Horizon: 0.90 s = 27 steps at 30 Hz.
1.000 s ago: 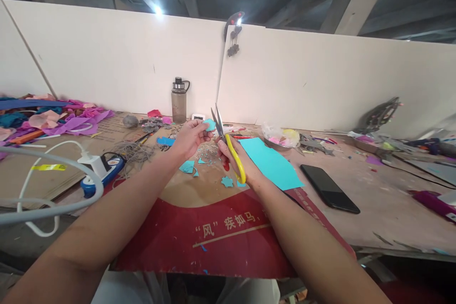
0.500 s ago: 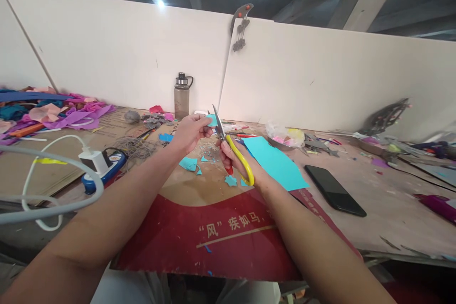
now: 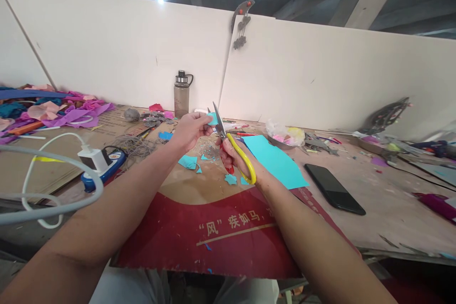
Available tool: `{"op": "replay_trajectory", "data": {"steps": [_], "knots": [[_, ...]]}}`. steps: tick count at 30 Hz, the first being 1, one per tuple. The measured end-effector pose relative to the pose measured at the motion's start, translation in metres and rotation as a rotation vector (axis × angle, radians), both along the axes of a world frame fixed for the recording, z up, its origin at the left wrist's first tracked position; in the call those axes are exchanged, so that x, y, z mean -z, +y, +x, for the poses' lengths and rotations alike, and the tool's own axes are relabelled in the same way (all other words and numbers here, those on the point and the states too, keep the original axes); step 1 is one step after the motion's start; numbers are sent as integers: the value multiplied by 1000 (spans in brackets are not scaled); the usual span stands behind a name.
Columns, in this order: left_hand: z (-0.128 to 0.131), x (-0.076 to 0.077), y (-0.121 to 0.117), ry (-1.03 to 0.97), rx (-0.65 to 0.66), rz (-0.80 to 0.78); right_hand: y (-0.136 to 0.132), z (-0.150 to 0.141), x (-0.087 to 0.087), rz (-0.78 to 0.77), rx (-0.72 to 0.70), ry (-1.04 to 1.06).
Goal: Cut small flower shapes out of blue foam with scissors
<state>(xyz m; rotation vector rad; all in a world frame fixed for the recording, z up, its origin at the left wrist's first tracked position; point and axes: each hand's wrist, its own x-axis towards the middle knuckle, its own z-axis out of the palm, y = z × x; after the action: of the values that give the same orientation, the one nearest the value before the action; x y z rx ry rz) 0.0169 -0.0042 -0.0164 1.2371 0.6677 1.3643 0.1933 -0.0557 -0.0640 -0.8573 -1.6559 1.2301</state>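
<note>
My left hand (image 3: 189,131) pinches a small turquoise paper piece (image 3: 213,118) above the table. My right hand (image 3: 238,157) is wrapped round the yellow handles of a pair of scissors (image 3: 233,145), whose metal blades point up and meet the paper piece. Below the hands lie turquoise scraps (image 3: 188,162) and a small cut-out flower shape (image 3: 231,179). A large turquoise sheet (image 3: 275,160) lies flat just right of my right hand.
A black phone (image 3: 334,188) lies right of the sheet. A water bottle (image 3: 181,93) stands by the white back wall. A power strip with charger and cables (image 3: 100,166) sits at left, beyond it a heap of coloured paper (image 3: 53,111). Red printed cardboard (image 3: 213,232) covers the near edge.
The scissor blades, open a second ago, have come together on the paper piece. Both hands stay in nearly the same place; the camera has tilted slightly.
</note>
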Motion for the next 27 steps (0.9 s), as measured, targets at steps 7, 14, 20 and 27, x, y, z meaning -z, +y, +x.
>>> {"op": "replay_trajectory", "data": {"steps": [7,14,20,27], "knots": [[-1,-3,-1,18,-6,-8,-2,1,-2,2,1,13],[-1,-2,-2,15,-16,5,-5,-1,-6,-18,12,28],[-1,-2,-2,7,-2,10,-6,-2,-8,-32,19,30],[-2,-4,-2,25,-4,-2,-5,-1,-6,-17,28,13]]}}
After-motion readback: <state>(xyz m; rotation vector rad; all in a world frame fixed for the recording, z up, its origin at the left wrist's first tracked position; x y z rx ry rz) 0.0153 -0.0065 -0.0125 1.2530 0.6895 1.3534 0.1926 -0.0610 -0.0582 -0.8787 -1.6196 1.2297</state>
